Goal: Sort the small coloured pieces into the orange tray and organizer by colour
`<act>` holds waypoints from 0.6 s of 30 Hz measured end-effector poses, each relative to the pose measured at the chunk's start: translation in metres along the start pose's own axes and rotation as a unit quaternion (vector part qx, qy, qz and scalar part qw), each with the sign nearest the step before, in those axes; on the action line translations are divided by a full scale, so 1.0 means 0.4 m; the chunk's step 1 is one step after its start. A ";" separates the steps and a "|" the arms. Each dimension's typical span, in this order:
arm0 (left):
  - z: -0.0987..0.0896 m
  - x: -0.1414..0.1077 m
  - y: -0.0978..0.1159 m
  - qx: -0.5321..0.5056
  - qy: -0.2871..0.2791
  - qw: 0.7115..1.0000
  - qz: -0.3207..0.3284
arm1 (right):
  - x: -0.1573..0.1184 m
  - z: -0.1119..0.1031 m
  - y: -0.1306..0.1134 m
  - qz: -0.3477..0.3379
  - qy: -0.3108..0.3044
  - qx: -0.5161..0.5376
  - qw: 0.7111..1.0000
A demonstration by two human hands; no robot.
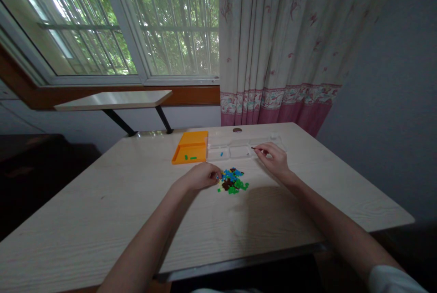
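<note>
A small heap of blue, green, dark brown and pale yellow building bricks (pixel 233 181) lies on the table. My left hand (pixel 205 175) rests at the heap's left edge with its fingers curled together; whatever they may hold is hidden. Over the right part of a clear compartment tray (pixel 229 152), my right hand (pixel 275 158) pinches a thin dark brown brick (pixel 253 148). One blue brick (pixel 221 154) sits in the tray's left front compartment. Touching the tray's left side, an orange tray (pixel 191 138) holds green bricks (pixel 193 158) in its front section.
The pale wooden table (pixel 307 202) has a round dark object (pixel 237 130) near its back edge. A raised shelf (pixel 116 99) on black legs stands at the back left. Behind hang a barred window and a flowered curtain (pixel 273 47).
</note>
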State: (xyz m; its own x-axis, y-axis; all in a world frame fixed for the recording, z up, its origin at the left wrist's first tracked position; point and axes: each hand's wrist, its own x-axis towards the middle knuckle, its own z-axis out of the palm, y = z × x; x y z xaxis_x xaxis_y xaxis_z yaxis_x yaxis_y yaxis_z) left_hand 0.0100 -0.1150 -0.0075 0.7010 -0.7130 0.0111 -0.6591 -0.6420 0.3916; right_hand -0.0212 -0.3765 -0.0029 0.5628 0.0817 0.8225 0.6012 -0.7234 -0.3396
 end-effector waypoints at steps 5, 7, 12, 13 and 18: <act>0.001 0.000 0.002 0.025 -0.006 1.000 -0.011 | -0.005 0.011 0.009 0.020 -0.014 0.004 1.000; 0.000 0.000 0.002 0.030 -0.011 0.999 -0.012 | -0.008 0.023 0.021 0.049 -0.023 -0.006 0.999; -0.005 0.001 0.006 0.041 -0.026 0.999 -0.017 | -0.016 0.070 0.072 0.119 -0.056 -0.067 0.989; -0.006 0.001 0.007 0.043 -0.030 0.998 -0.017 | -0.018 0.079 0.081 0.128 -0.062 -0.078 0.987; -0.005 0.002 0.009 0.052 -0.033 0.998 -0.017 | -0.024 0.103 0.114 0.142 -0.096 -0.102 0.980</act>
State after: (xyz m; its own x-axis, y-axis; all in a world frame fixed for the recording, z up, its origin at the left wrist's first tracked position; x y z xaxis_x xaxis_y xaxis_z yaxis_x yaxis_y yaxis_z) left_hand 0.0087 -0.1170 -0.0042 0.7065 -0.7050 -0.0624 -0.6624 -0.6897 0.2924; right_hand 0.0242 -0.3819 -0.0450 0.7989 -0.0289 0.6008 0.2910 -0.8556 -0.4281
